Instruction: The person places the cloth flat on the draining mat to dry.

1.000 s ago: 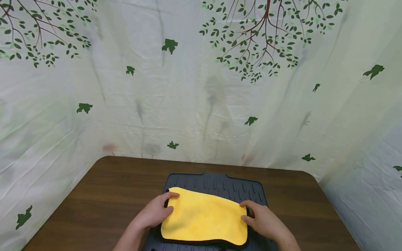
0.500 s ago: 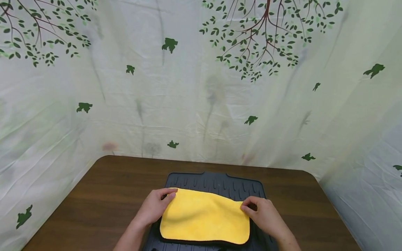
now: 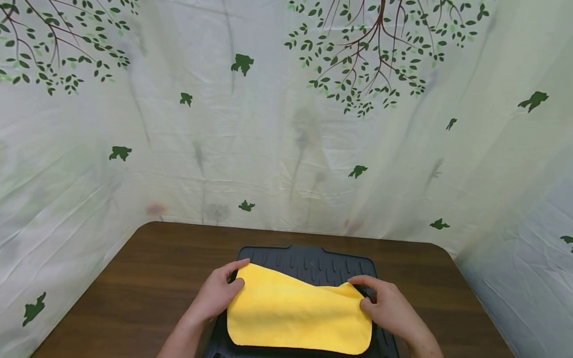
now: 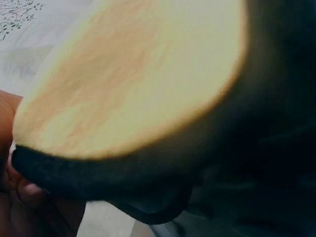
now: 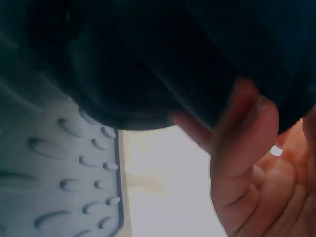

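Note:
In the head view a yellow cloth with rounded corners spans both hands above a dark ridged mat. My left hand pinches its far left corner between thumb and fingers. At the right edge my right hand pinches the cloth, where a fold runs along the top. A dark layer lies behind the yellow side of the cloth in the left wrist view. Fingers of the right hand grip dark fabric in the right wrist view. What lies under the cloth is hidden.
The brown wooden table extends on both sides of the mat and behind it. A pale curtain printed with leaves and branches hangs around the table's back and sides.
The cloth's far left corner has risen and its right edge has shifted rightward, so it looks wider. My right hand has moved right with it, and a fold shows along the top.

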Tool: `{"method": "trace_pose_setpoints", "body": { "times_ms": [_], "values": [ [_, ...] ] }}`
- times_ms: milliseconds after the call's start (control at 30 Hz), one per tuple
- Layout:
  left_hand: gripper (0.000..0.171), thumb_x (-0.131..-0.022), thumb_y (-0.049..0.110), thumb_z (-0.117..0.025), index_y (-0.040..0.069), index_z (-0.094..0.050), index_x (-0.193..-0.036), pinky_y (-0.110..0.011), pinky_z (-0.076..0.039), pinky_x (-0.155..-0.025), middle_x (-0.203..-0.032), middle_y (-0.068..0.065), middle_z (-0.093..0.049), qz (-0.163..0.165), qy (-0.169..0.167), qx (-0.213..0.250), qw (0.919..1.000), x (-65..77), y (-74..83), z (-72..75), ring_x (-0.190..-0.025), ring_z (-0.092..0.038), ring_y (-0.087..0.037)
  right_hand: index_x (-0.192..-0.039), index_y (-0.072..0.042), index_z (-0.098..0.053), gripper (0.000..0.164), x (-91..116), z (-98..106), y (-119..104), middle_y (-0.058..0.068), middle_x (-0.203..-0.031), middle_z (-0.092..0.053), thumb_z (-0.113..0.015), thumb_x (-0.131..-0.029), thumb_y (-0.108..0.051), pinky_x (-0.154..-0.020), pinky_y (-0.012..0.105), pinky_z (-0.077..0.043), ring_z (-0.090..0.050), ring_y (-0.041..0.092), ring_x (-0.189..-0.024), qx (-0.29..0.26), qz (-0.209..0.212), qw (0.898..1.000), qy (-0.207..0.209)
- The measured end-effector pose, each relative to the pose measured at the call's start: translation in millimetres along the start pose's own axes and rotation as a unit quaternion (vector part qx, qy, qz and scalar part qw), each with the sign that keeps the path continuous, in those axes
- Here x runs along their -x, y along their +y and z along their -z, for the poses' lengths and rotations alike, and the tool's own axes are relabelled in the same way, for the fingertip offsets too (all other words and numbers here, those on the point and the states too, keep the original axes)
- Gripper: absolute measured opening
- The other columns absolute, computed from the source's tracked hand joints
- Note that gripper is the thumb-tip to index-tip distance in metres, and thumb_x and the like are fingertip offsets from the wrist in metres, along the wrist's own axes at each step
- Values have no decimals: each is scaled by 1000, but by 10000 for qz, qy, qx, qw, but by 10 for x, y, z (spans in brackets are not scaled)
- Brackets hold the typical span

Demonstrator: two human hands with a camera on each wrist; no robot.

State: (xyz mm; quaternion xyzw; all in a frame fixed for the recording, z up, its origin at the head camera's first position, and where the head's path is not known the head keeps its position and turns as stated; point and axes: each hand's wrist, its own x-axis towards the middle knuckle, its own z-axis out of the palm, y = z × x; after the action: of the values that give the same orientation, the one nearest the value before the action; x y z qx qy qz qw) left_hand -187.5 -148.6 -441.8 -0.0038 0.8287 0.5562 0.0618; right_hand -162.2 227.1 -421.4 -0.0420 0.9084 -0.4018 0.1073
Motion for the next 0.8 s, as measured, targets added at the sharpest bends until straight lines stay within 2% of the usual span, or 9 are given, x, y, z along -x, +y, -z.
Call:
{"method": "trace_pose_setpoints", "body": {
  "times_ms": [133, 233, 300, 400, 500, 533, 667, 733, 800],
  "values": [
    [28, -100, 18, -65, 12, -72, -126, -31, -58, -79, -138, -15, -65, -50, -52, -520, 9986, 1, -26, -21, -106, -67, -19, -114, -12, -73, 23, -15, -13, 89, 9, -112, -71, -65, -94, -7, -57, 31, -52, -60, 19, -70, 289, -67, 9971, -696],
    [23, -100, 19, -67, 13, -75, -120, -36, -58, -80, -132, -13, -68, -133, -182, -701, 9973, -5, -41, -35, -105, -67, -23, -99, -13, -74, 6, -60, -84, 163, 1, -92, -69, -70, -96, -17, -59, 30, -52, -59, 17, -70, 632, 12, 9941, -884],
    [24, -99, 16, -66, 13, -74, -121, -33, -55, -80, -133, -12, -68, -242, -302, -794, 9961, -8, -45, -43, -106, -64, -19, -92, -15, -71, 5, -98, -137, 199, -3, -86, -66, -73, -95, -19, -62, 28, -50, -57, 16, -70, 799, 173, 9936, -777],
    [34, -99, 7, -61, 9, -67, -133, -27, -49, -64, -137, -17, -63, -257, -634, -673, 9954, -6, -50, -48, -72, -58, -15, -94, -17, -69, 6, -136, -183, 217, 0, -96, -67, -70, -93, -10, -61, 27, -43, -52, 18, -73, 799, 327, 9940, -665],
    [48, -98, 1, -54, 4, -55, -145, -24, -41, -52, -142, -23, -56, -269, -944, -567, 9936, 0, -49, -49, -51, -40, -13, -109, -17, -70, 30, -156, -192, 215, 8, -119, -67, -65, -85, 1, -62, 28, -41, -54, 22, -85, 631, 353, 9942, -796],
    [51, -97, 0, -52, 3, -52, -148, -25, -38, -49, -143, -25, -54, -262, -1023, -523, 9930, 1, -50, -49, -46, -33, -13, -115, -16, -70, 39, -159, -190, 211, 11, -126, -66, -64, -81, 3, -63, 29, -42, -55, 24, -89, 550, 306, 9942, -871],
    [56, -96, -1, -49, 2, -47, -152, -23, -36, -47, -146, -27, -49, -343, -1111, -543, 9917, 9, -44, -50, -45, -30, -12, -135, -11, -64, 60, -165, -177, 194, 17, -141, -60, -62, -77, 4, -63, 31, -45, -56, 25, -98, 382, 194, 9940, -1008],
    [56, -96, -1, -49, 4, -47, -152, -23, -34, -45, -147, -27, -49, -385, -1089, -512, 9920, 9, -38, -49, -44, -29, -13, -140, -10, -60, 63, -155, -165, 179, 17, -139, -62, -61, -79, 3, -56, 30, -44, -58, 22, -80, 338, 138, 9948, -954],
    [57, -96, -1, -49, 5, -47, -152, -23, -33, -44, -140, -25, -54, -393, -1023, -405, 9932, 6, -34, -45, -43, -29, -13, -141, -11, -61, 59, -133, -152, 136, 12, -117, -71, -59, -83, 2, -48, 27, -38, -49, 17, -58, 384, 78, 9969, -676]
  ]
}}
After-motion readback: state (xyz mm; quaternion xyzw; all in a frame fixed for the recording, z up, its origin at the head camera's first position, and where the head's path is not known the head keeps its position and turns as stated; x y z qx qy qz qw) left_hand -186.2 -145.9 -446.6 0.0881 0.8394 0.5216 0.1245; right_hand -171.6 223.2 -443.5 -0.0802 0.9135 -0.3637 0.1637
